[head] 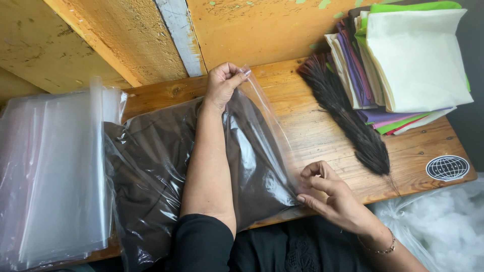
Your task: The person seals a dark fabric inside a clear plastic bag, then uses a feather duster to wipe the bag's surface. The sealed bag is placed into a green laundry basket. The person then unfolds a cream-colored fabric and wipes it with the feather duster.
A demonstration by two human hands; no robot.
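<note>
A wooden bench (322, 126) stands against a worn yellow-painted wall (126, 35) with a grey strip in it. At the far left a stack of clear plastic bags (50, 176) lies over the bench's end, its lower edge cut off by the frame. Beside it, touching, a clear plastic bag (166, 161) holds a folded dark brown cloth (151, 151) and lies flat on the bench. The left hand (222, 83) reaches across it, its grip pinched on the far corner of the bag's open flap. The right hand (330, 194) pinches the near corner of the same flap. Further right lie a dark brush (348, 116) and a pile of folded coloured cloths (408, 60). At bottom right a bag of white stuffing (438, 221) is partly cut off.
</note>
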